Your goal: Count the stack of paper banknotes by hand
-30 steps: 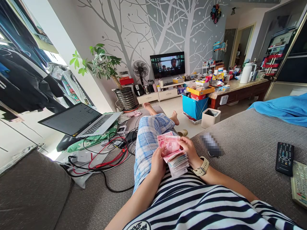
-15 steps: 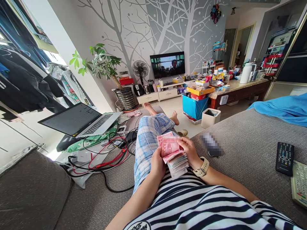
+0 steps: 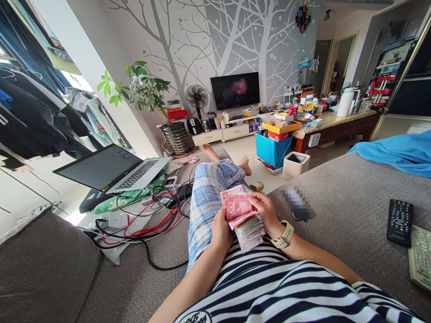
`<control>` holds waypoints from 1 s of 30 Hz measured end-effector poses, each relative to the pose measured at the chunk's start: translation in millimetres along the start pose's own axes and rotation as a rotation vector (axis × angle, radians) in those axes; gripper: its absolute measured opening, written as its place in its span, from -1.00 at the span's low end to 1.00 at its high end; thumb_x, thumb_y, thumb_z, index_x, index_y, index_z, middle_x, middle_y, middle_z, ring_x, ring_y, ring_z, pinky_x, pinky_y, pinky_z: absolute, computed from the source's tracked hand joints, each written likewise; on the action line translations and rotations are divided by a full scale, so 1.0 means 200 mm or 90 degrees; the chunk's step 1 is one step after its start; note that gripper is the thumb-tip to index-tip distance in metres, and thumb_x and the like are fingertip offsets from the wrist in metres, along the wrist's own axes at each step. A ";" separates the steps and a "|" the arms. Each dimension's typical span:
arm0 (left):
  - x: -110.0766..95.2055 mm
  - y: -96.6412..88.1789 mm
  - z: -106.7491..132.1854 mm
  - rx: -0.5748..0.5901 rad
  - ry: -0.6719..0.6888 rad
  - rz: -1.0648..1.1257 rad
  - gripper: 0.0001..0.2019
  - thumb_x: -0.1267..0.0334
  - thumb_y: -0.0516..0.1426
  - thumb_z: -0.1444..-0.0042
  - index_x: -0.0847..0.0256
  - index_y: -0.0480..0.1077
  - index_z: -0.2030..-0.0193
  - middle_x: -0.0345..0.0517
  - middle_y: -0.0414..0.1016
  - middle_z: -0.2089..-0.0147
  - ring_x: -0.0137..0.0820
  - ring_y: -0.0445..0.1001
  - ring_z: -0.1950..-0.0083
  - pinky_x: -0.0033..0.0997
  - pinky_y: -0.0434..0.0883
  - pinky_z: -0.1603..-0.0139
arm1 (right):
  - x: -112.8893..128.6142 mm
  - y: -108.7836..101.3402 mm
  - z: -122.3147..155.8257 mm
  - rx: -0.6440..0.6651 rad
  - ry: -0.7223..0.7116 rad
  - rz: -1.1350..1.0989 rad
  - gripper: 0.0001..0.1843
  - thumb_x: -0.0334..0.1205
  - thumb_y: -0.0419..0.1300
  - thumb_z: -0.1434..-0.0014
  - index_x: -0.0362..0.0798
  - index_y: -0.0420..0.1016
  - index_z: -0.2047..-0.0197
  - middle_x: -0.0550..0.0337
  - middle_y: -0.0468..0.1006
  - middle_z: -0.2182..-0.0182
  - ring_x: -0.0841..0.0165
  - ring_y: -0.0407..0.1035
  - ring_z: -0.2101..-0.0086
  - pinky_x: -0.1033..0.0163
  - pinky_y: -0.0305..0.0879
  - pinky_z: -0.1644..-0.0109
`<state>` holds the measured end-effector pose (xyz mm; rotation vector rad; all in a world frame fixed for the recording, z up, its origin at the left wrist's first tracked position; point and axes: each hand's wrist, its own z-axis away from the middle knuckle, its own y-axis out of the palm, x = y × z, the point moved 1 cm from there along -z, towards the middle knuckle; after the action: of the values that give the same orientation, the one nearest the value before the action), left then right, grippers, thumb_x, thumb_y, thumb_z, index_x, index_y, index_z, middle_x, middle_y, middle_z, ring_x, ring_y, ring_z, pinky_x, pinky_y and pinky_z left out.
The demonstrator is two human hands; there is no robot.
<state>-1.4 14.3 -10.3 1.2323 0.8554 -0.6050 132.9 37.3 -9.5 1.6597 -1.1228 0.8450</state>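
1. While the left hand (image 3: 222, 228) grasps the fanned notes (image 3: 250, 231) over the lap (image 3: 205, 215), firm thumb pressure should keep the lower ones from slipping.
2. The right hand (image 3: 265, 209) pinches a red note (image 3: 238, 205) near its right edge; a light, level pull probably separates sheets cleanly.

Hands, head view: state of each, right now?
Left hand: closed, holding banknotes at their left side.
Right hand: closed, fingers gripping banknotes at their right side.
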 end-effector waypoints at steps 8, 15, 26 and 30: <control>-0.03 0.02 0.02 -0.004 0.026 -0.044 -0.86 0.21 0.17 0.14 0.25 0.41 0.54 -0.21 0.42 0.55 -0.48 0.26 0.52 -0.44 0.30 0.40 | -0.02 -0.01 -0.01 0.008 0.007 -0.019 -0.72 -0.03 0.24 -0.10 -0.05 0.41 0.47 0.31 0.30 0.59 0.45 0.12 0.56 0.30 0.07 0.45; -0.01 0.00 0.00 0.011 -0.014 0.002 -0.87 0.26 0.23 0.18 0.26 0.42 0.48 -0.18 0.46 0.50 -0.42 0.39 0.45 -0.39 0.37 0.32 | 0.00 0.00 0.00 0.023 -0.003 -0.019 -0.68 0.01 0.17 -0.17 -0.04 0.39 0.47 0.34 0.27 0.67 0.46 0.10 0.61 0.30 0.04 0.47; -0.03 0.03 0.03 0.033 -0.026 -0.001 -0.88 0.30 0.25 0.17 0.20 0.44 0.43 -0.21 0.47 0.48 -0.42 0.41 0.45 -0.41 0.35 0.34 | 0.01 0.01 -0.03 -0.039 0.031 -0.021 -0.69 -0.03 0.31 0.01 -0.02 0.29 0.42 0.38 0.28 0.64 0.47 0.12 0.60 0.31 0.02 0.48; -0.03 0.02 0.02 0.040 -0.031 -0.016 -0.88 0.29 0.25 0.17 0.19 0.43 0.43 -0.21 0.46 0.48 -0.44 0.37 0.48 -0.42 0.32 0.37 | -0.01 0.00 -0.03 -0.051 0.058 -0.044 -0.67 -0.04 0.31 0.03 -0.01 0.27 0.34 0.38 0.27 0.60 0.47 0.07 0.60 0.31 -0.05 0.50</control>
<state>-0.6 10.4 -2.2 1.2607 0.8175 -0.6838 131.0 43.7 -9.1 1.5689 -1.0191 0.8126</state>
